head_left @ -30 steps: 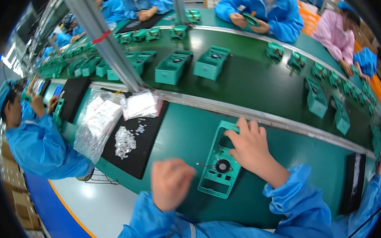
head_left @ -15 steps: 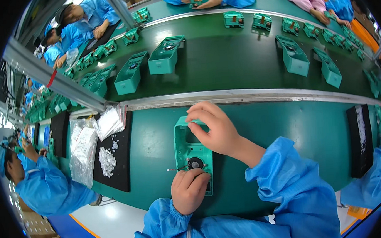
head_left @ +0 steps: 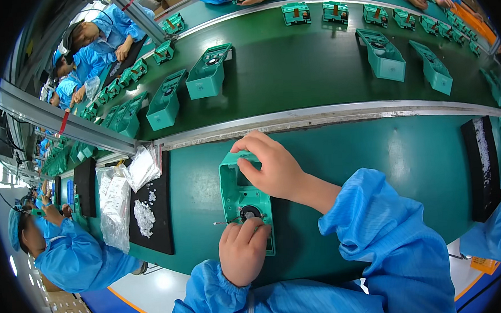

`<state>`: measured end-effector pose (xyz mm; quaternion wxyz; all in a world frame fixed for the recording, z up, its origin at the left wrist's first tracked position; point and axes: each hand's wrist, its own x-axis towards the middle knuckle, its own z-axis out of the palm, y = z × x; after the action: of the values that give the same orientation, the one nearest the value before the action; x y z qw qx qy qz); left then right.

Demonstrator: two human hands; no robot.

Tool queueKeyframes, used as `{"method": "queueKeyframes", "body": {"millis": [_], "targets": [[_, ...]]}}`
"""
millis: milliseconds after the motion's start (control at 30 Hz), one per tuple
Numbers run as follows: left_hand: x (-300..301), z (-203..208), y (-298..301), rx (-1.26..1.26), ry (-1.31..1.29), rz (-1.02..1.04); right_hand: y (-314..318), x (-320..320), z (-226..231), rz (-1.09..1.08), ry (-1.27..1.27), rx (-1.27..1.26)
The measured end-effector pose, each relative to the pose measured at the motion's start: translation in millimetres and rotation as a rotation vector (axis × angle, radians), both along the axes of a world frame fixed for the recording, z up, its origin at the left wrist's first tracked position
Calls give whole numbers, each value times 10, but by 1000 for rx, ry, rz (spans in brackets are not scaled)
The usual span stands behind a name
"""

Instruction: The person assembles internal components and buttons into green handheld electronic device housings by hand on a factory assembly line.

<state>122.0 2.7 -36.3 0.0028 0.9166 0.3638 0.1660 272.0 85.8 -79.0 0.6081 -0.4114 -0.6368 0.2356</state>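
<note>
Loose blue sleeves, gathered cuffs, grey front zip

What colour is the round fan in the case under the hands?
The fan is mostly black; the head view shows it best.

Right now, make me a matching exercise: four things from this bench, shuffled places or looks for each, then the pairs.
1. fan
2. pile of white pieces
3. right hand
4. left hand

A. on the black mat
B. at the far end of the green housing
C. over the housing's near end
D. black and round

Pairs: 1-D, 2-A, 3-B, 4-C
</note>
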Motion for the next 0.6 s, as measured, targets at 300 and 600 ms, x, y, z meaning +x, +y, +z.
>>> {"method": "queueKeyframes", "body": {"millis": [300,600], "targets": [[-106,-53,128,-316,-161,-17,19,-22,-30,-6,-37,8],[-130,-83,142,-335,-199,-23,45,-34,-58,-4,-30,30]]}}
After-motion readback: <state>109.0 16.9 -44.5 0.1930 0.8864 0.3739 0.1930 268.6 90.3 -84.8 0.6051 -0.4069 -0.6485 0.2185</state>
